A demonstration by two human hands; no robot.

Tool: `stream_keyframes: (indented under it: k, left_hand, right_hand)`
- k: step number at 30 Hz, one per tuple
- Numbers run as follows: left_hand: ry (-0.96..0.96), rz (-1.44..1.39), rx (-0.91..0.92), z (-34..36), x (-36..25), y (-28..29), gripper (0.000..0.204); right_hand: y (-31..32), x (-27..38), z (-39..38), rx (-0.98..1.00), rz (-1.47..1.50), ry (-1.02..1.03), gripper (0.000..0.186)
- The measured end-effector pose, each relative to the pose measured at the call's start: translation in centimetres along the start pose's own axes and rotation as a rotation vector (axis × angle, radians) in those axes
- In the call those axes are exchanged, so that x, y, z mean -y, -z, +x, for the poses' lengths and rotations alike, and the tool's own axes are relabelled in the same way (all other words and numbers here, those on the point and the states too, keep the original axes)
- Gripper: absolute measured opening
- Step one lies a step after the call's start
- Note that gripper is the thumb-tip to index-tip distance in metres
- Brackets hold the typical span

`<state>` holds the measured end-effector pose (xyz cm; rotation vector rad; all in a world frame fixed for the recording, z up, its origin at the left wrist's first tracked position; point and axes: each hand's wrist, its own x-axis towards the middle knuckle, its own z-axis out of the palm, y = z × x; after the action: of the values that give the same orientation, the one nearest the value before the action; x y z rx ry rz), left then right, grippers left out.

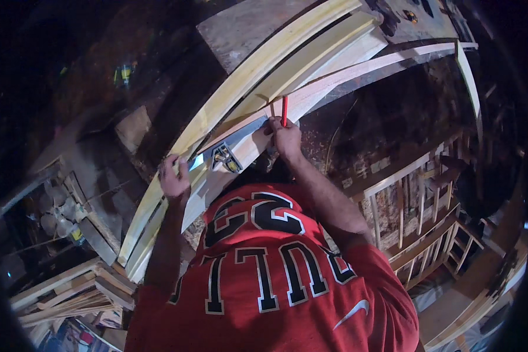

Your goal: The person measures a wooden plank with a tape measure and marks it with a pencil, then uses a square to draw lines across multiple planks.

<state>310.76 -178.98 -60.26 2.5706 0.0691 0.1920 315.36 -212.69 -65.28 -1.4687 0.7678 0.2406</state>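
Note:
Long curved wooden boards [240,82] arc side by side from the upper middle down to the lower left. On the left board lies my left hand [176,177], its fingers bent round the edge. My right hand [286,139] pinches a red pencil [284,111], which stands nearly upright beside a thin, pale wooden strip [358,75]. A flat grey blade [249,134] lies along the boards between my hands, its right end close to my right fingers. Just below the blade sits a small tool with a metal body and yellow parts [226,158]; its kind is unclear.
A flat panel [229,35] lies beyond the boards. Slatted wooden frames [405,193] stand at the right. Stacked lumber [70,287] lies at the lower left, with more planks [481,305] at the lower right. Another narrow strip [470,82] slants at the far right.

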Motion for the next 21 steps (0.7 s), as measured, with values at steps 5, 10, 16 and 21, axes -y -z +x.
stream_keyframes:
  k: [5,10,16,21]
  left_hand:
    - [0.204,0.070,0.486,3.0,-3.9,-1.5,0.036]
    - [0.209,0.028,0.556,4.1,-4.0,-1.8,0.042]
    - [0.271,-0.119,0.661,4.3,-3.9,-2.1,0.040]
    - [0.242,-0.071,0.536,3.4,-2.8,-2.8,0.046]
  right_hand:
    - [-0.1,0.2,0.1,0.009,0.001,0.004,0.027]
    - [0.0,-0.3,0.5,-0.009,-0.051,-0.035,0.028]
    - [0.1,-0.1,0.1,0.015,0.078,-0.032,0.025]
    - [0.6,-0.1,0.2,0.047,0.075,0.001,0.025]
